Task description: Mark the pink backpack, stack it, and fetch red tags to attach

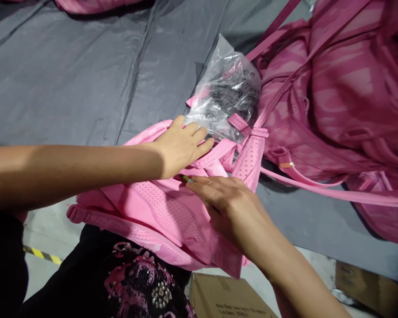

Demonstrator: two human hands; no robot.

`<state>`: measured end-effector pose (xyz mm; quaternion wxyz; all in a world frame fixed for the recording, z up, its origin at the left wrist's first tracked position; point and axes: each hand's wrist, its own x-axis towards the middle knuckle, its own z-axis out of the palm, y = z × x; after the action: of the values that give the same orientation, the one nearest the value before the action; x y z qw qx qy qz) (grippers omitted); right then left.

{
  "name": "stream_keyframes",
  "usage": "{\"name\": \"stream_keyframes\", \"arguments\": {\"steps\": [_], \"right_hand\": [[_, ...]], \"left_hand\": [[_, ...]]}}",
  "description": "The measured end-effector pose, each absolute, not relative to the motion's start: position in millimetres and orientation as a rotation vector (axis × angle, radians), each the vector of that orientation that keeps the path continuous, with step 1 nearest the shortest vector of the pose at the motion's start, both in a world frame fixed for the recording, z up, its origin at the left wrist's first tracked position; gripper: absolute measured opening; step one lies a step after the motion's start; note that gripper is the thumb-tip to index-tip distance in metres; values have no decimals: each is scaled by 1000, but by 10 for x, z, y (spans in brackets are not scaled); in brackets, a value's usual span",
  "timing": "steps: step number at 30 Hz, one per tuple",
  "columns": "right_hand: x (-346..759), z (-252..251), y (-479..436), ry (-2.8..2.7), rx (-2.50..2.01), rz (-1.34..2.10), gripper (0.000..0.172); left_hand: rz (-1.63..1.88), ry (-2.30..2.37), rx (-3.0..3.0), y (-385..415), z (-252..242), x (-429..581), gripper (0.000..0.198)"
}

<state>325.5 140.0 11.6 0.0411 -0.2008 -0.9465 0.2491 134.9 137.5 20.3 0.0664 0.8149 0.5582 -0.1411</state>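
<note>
- L hand: 1 pc., palm down on far part of pink bag, fingers slightly spread & bent; any pinch of fabric hidden, can't tell.
- R hand: 1 pc., nr. bag's right part, fingers closed narrowly round a small tool; wrist toward near right.
- Small tool: 1 pc., dark w/ yellowish & teal bits, mostly covered by R hand; tip at bag fabric betw. both hands; exact type unclear.
- Pink bag: 1 pc., ctr. of scene, in front of the person, lying on its side; dotted panels, straps at right; near edge hangs past table edge.
- Clear plastic bag: 1 pc., just beyond pink bag; dark & pink contents, not identifiable.
- Dark-pink backpacks: qty. unclear, heaped at right; long straps, 1 w/ orange tag.
- Grey table cover: creased, far & left.
- Pink item: far left, cut off by frame.
- Carton: printed, below, near ctr.; 2nd box near right.
- Floor tape: blk./yel., near left.
- Blk. garment: on the person, pink print w/ stones.
</note>
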Motion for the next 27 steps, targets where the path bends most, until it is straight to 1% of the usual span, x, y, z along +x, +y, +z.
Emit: {"name": "stream_keyframes", "arguments": {"steps": [7,12,16,22,27], "right_hand": [[3234,153,1371,-2950,-626,695,42],[3226,173,1358,-2963,-628,678,45],[3203,170,1337,-2960,-635,626,44],[3176,175,1312,-2978,-643,603,43],[3167,195,1320,-2963,-658,659,42]], "left_hand": [[-356,1678,2461,1350,195,1314,73],[-368,1677,2474,1331,195,1298,73],[-298,1678,2473,1315,183,1288,74],[-294,1675,2495,1299,172,1273,75],[-272,1670,2521,1296,162,1259,73]]}}
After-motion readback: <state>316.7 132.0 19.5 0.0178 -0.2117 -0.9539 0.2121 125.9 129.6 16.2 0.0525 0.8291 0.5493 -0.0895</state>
